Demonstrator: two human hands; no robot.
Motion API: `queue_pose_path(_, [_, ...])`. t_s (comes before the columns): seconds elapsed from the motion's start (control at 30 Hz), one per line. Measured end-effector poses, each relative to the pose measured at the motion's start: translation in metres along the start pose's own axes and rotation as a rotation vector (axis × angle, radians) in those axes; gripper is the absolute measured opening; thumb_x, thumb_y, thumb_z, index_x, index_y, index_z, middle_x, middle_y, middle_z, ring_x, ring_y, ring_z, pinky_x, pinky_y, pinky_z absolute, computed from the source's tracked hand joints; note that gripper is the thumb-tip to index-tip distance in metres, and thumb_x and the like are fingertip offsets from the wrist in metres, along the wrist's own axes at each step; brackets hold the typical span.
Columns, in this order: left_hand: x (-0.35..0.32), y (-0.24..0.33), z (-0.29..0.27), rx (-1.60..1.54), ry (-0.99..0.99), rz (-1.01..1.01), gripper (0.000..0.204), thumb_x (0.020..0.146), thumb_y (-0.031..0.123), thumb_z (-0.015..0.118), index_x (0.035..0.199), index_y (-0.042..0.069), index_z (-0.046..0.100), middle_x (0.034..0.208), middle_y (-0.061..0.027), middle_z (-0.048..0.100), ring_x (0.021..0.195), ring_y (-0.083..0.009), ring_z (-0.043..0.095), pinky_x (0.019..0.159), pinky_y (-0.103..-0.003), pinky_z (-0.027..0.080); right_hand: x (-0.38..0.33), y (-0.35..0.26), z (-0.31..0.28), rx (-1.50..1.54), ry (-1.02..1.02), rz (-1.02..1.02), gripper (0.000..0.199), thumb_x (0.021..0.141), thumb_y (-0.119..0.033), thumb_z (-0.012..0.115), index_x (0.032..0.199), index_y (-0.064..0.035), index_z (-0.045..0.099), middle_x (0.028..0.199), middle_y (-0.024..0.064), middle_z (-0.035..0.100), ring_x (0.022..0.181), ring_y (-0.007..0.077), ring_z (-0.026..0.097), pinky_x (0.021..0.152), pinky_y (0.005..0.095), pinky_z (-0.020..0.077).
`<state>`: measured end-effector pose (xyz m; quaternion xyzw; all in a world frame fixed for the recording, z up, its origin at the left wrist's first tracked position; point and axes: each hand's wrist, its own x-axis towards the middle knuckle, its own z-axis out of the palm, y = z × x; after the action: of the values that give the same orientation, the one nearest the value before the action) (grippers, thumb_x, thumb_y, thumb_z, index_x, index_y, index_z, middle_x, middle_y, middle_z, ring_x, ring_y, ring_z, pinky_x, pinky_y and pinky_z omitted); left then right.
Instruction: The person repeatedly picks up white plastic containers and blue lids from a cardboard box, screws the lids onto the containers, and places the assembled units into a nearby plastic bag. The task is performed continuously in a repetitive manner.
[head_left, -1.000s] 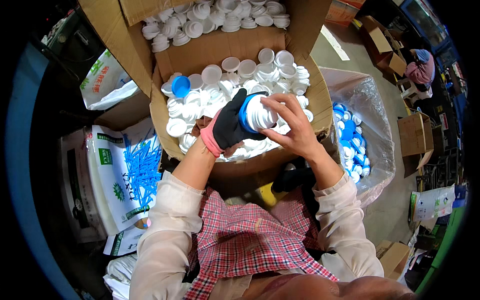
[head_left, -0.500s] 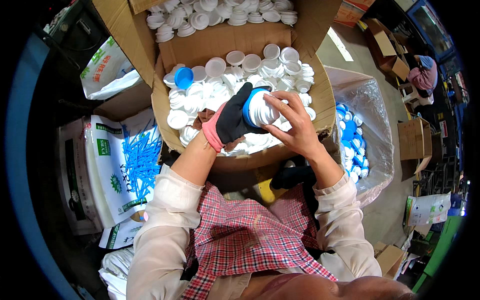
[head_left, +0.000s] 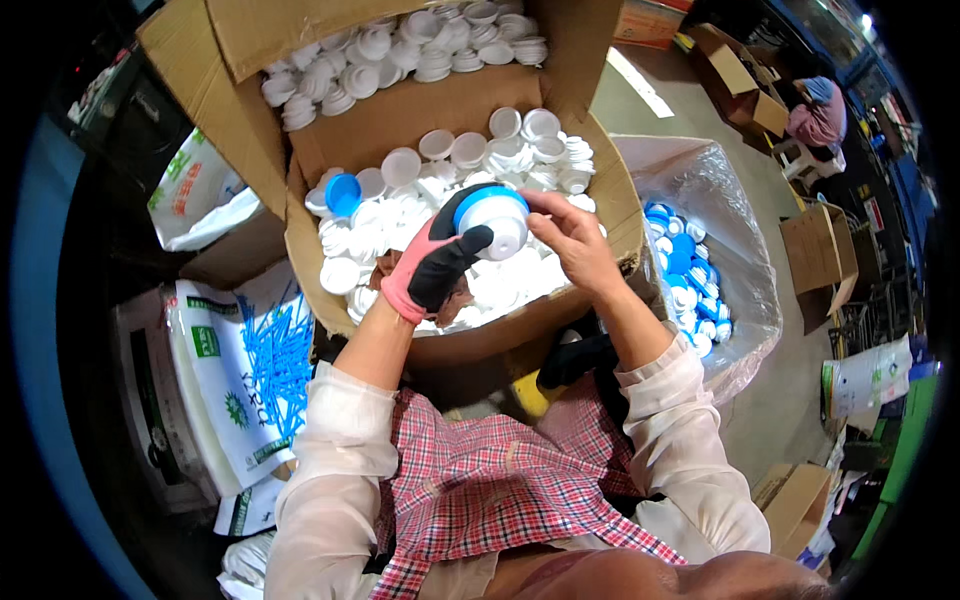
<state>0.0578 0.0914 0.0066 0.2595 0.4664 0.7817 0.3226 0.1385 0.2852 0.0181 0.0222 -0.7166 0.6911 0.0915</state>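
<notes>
A blue-rimmed white stepped plastic cap (head_left: 500,222) is held up over an open cardboard box. My left hand (head_left: 440,258), in a black and pink glove, is closed around its left side with the thumb on the white part. Bare, my right hand (head_left: 578,248) grips the cap's right edge between thumb and fingers. Below both hands, the cardboard box (head_left: 465,350) holds many loose white caps (head_left: 402,168). One blue cap (head_left: 343,195) lies among them at the left. The fingers of my left hand behind the cap are hidden.
At right, a plastic-lined box (head_left: 745,260) contains blue and white caps (head_left: 690,275). Thin blue plastic strips (head_left: 278,360) lie on a white printed sack (head_left: 215,375) at left. More white caps (head_left: 430,55) fill the far compartment. Another person (head_left: 818,120) sits at the far right.
The cap has turned so its stepped white end faces toward me. My left thumb has come onto its front, and my right fingers have shifted to its edge. The whole view has shifted slightly.
</notes>
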Motion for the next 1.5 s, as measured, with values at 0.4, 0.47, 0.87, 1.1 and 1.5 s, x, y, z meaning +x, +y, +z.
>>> queue_pose_path(0.4, [-0.001, -0.018, 0.023, 0.223, 0.163, 0.113, 0.055, 0.092, 0.038, 0.063, 0.129, 0.0, 0.048, 0.118, -0.0094, 0.057, 0.106, -0.0166, 0.055, 0.091, -0.03, 0.046, -0.003, 0.012, -0.008, 0.139, 0.043, 0.052, 0.044, 0.087, -0.016, 0.07, 0.125, 0.0015, 0.055, 0.111, 0.0073, 0.064, 0.1, 0.0136, 0.059, 0.088, 0.0284, 0.0476])
queue_pose_path(0.47, [-0.002, -0.025, 0.029, 0.129, 0.202, 0.127, 0.054, 0.093, 0.038, 0.061, 0.13, 0.0, 0.046, 0.115, -0.0093, 0.057, 0.106, -0.0172, 0.055, 0.091, -0.031, 0.047, -0.005, 0.006, -0.007, 0.119, 0.067, 0.026, 0.042, 0.087, -0.016, 0.071, 0.121, 0.0019, 0.056, 0.108, 0.007, 0.065, 0.094, 0.0137, 0.061, 0.085, 0.028, 0.0492])
queue_pose_path(0.87, [0.009, -0.044, 0.013, 0.245, 0.167, -0.008, 0.052, 0.095, 0.032, 0.057, 0.137, 0.005, 0.042, 0.124, -0.0095, 0.051, 0.111, -0.0193, 0.053, 0.093, -0.035, 0.048, 0.0, 0.017, -0.063, 0.039, 0.051, 0.146, 0.032, 0.086, -0.016, 0.071, 0.114, -0.0026, 0.061, 0.101, 0.0024, 0.065, 0.092, 0.0113, 0.059, 0.082, 0.0265, 0.0476])
queue_pose_path(1.1, [0.014, -0.034, -0.009, 0.446, 0.163, -0.141, 0.038, 0.096, 0.026, 0.052, 0.123, -0.001, 0.054, 0.114, -0.0095, 0.057, 0.104, -0.0191, 0.059, 0.09, -0.031, 0.05, -0.124, 0.066, -0.317, -0.532, 0.878, 0.405, 0.039, 0.076, -0.029, 0.078, 0.102, -0.0018, 0.069, 0.092, 0.0087, 0.069, 0.079, 0.018, 0.065, 0.068, 0.0324, 0.0504])
queue_pose_path(1.5, [0.022, -0.053, -0.011, 0.718, 0.168, -0.312, 0.032, 0.094, 0.022, 0.053, 0.116, 0.0, 0.059, 0.106, -0.008, 0.062, 0.099, -0.0175, 0.06, 0.087, -0.03, 0.048, -0.288, 0.256, -0.435, -1.068, 1.211, 0.917, 0.054, 0.067, -0.032, 0.083, 0.106, -0.0006, 0.066, 0.104, 0.02, 0.068, 0.096, 0.0332, 0.065, 0.084, 0.0395, 0.0502])
